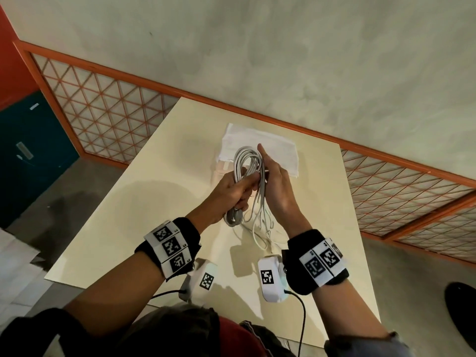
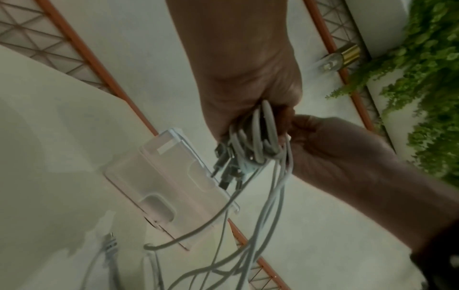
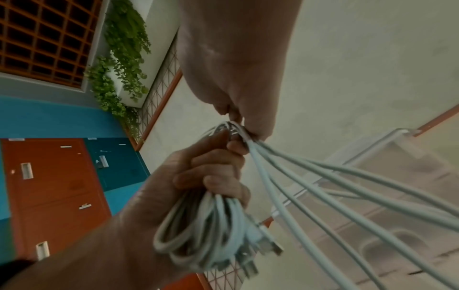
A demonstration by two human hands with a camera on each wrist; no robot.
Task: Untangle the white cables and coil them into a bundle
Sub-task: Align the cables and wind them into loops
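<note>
The white cables point(image 1: 246, 161) are held up over the cream table point(image 1: 154, 202). My left hand point(image 1: 244, 184) grips the coiled loops in its fist. In the right wrist view that coil point(image 3: 211, 225) hangs under the left hand point(image 3: 198, 176), with plugs sticking out. My right hand point(image 1: 268, 173) pinches the loose strands beside the coil, index finger pointing up. The right hand's fingertips point(image 3: 238, 125) pinch the strands point(image 3: 347, 196), which fan out to the right. Under the left hand point(image 2: 248, 88) the cables point(image 2: 261, 137) trail down, and one plug point(image 2: 109, 243) lies on the table.
A pale translucent box point(image 2: 168, 186) lies on the table just beyond the hands, near the far edge point(image 1: 278, 153). An orange lattice railing point(image 1: 103, 112) runs behind the table. Blue and orange lockers point(image 3: 62, 186) stand to the left.
</note>
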